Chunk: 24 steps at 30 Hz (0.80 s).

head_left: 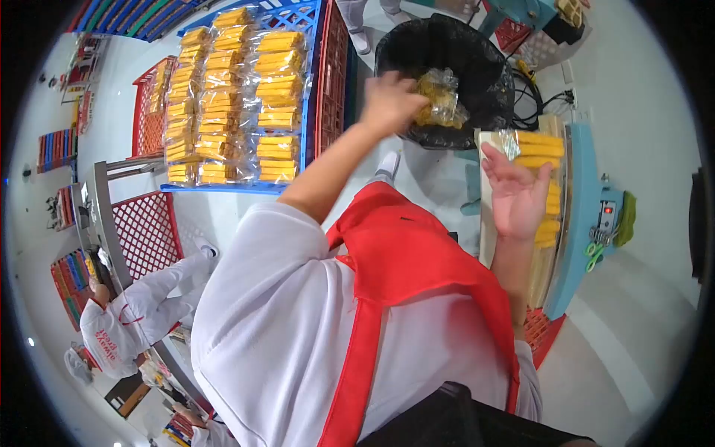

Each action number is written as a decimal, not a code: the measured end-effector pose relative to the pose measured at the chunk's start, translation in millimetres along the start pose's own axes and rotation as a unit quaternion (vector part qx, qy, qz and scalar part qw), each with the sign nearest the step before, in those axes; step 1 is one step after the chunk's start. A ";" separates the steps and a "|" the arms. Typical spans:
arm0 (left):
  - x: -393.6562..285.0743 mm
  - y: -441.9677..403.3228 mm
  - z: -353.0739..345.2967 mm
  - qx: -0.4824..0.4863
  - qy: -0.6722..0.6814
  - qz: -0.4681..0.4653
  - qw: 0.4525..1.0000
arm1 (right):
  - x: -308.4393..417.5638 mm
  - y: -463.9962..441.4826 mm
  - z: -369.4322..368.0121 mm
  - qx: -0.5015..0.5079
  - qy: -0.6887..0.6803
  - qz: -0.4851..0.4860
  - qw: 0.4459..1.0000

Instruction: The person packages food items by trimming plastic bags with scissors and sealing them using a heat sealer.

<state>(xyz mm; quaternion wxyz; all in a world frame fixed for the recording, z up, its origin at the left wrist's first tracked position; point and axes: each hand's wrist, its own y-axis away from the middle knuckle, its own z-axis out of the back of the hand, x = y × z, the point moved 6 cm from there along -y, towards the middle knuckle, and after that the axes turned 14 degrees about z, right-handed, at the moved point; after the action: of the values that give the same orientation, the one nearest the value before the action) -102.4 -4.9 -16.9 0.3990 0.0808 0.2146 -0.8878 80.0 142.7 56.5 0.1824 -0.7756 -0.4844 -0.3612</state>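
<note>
My left hand, smeared a little by motion, is over the near left rim of a bin lined with a black bag. Its fingers look spread, and no grip on anything shows. Just right of its fingertips, a crumpled clear plastic bag with yellow bits lies in the bin; contact cannot be made out. My right hand is turned palm up, fingers loosely bent and apart, with nothing in it. It hovers over a row of yellow sticks in clear wrap on a pale work surface beside a light-blue machine.
To the left, a blue crate carries rows of bagged yellow sticks, beside a red crate. Green scissors hang on the machine. Black cables lie behind the bin. A co-worker in white stands farther left.
</note>
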 end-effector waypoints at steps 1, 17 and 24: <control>49.3 2.3 -4.0 0.031 -0.038 0.059 0.997 | 0.4 -5.3 -9.4 0.047 0.019 0.018 0.999; 341.1 268.3 44.3 -0.376 0.206 0.814 0.392 | -29.4 -57.8 -14.3 -0.059 0.273 -0.128 0.952; 361.2 343.4 -44.0 -0.174 0.176 0.895 0.370 | -63.5 -92.2 -40.9 0.017 0.319 -0.164 0.933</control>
<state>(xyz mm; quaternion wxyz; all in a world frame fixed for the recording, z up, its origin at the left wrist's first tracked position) -89.9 -431.1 -278.6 0.9187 0.3092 0.2321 0.0802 -34.3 120.3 31.1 0.2784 -0.5261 -0.5275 -0.6062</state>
